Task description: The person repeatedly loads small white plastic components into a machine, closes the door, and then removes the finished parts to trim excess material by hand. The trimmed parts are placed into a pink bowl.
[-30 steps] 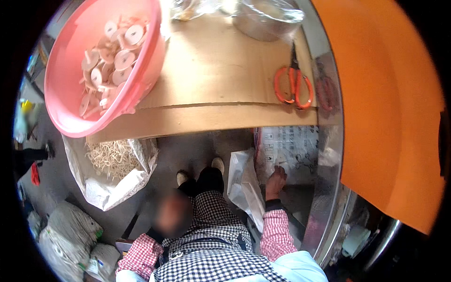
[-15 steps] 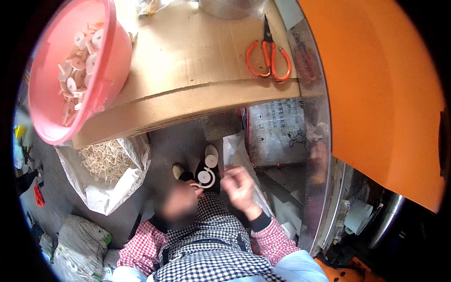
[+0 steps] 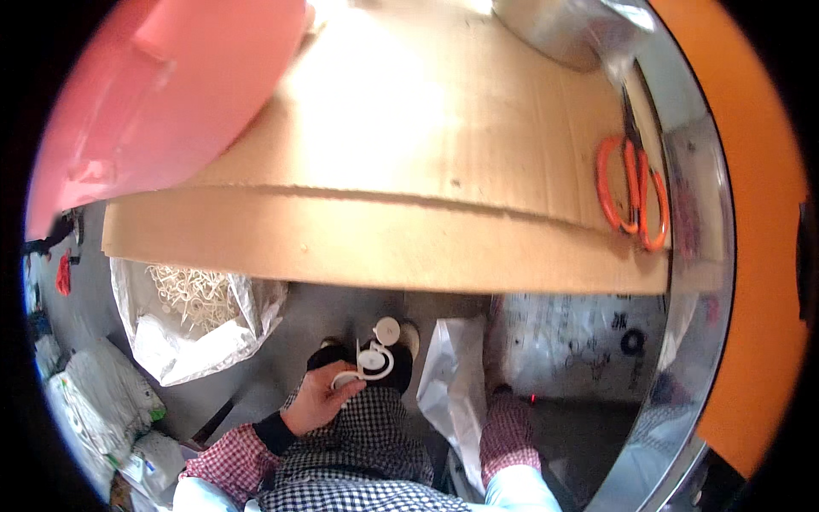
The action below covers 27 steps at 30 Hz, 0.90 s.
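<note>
one small white plastic ring piece (image 3: 373, 362) sits low centre, pinched by the left hand (image 3: 317, 403); it looks light, stiff, slippery, best gripped at its rim. right hand hidden, its state unclear.

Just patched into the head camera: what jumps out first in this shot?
The big pink basin at upper left, sitting on the cardboard-covered table, grabs the eye, along with the orange-handled scissors near the table's right edge. Below the table, the left hand holds a small white plastic ring piece over the lap; the right hand is hidden behind a white bag.
</note>
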Each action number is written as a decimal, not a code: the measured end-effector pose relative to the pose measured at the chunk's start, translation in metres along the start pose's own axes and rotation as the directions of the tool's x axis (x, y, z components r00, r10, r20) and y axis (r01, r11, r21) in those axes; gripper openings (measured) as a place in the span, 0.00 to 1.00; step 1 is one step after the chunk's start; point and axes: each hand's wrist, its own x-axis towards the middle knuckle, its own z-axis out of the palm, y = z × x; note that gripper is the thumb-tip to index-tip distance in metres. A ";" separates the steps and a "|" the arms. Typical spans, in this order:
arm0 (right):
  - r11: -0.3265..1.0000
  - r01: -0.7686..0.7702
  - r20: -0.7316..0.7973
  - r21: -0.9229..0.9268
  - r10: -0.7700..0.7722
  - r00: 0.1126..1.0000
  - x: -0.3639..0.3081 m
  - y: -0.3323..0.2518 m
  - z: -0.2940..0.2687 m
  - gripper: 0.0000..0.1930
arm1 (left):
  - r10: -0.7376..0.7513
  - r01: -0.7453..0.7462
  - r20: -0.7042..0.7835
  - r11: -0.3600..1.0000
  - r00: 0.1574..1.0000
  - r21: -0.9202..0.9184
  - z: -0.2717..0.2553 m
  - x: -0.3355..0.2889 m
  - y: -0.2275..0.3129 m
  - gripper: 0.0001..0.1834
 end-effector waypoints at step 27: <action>0.411 0.905 -0.973 0.114 -0.136 0.185 -0.593 -0.205 -0.390 0.05 | 0.497 -0.247 -0.594 0.856 0.632 0.454 -0.040 0.068 0.316 0.15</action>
